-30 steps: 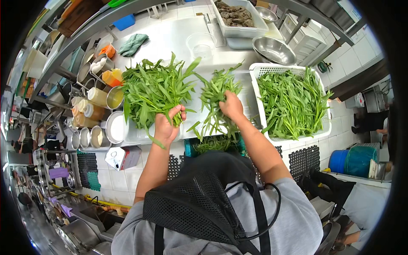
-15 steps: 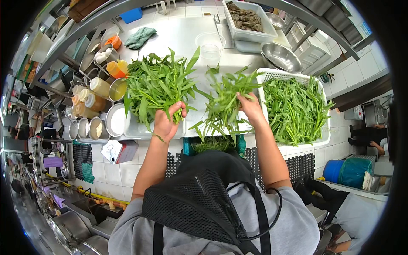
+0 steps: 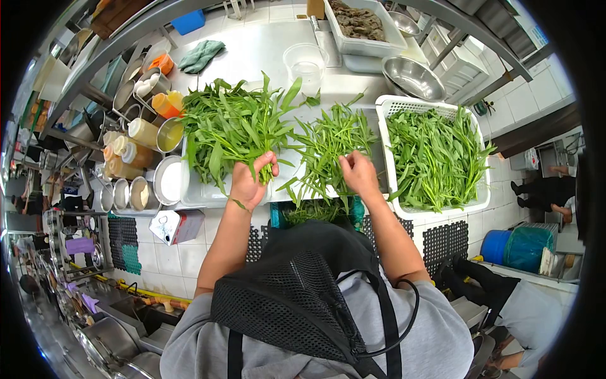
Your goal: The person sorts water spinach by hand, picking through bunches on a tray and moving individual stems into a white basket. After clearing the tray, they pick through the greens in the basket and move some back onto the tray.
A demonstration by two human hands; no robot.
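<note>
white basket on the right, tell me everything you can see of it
The white, rectangular plastic basket has rounded corners, a smooth rim and small perforations in its far wall. It stands upright to the person's right, heaped with long-leaved green stalks, some poking over the rim. A shiny round steel bowl sits just beyond its far side. Neither hand holds it. Its base is hidden.

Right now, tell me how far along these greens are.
Likely done: the gathered bunch, gripped at its stems by the left hand. In progress: the loose middle pile, with the right hand at its edge. Probably left: the greens filling the white basket, though which way they move is unclear.
</note>
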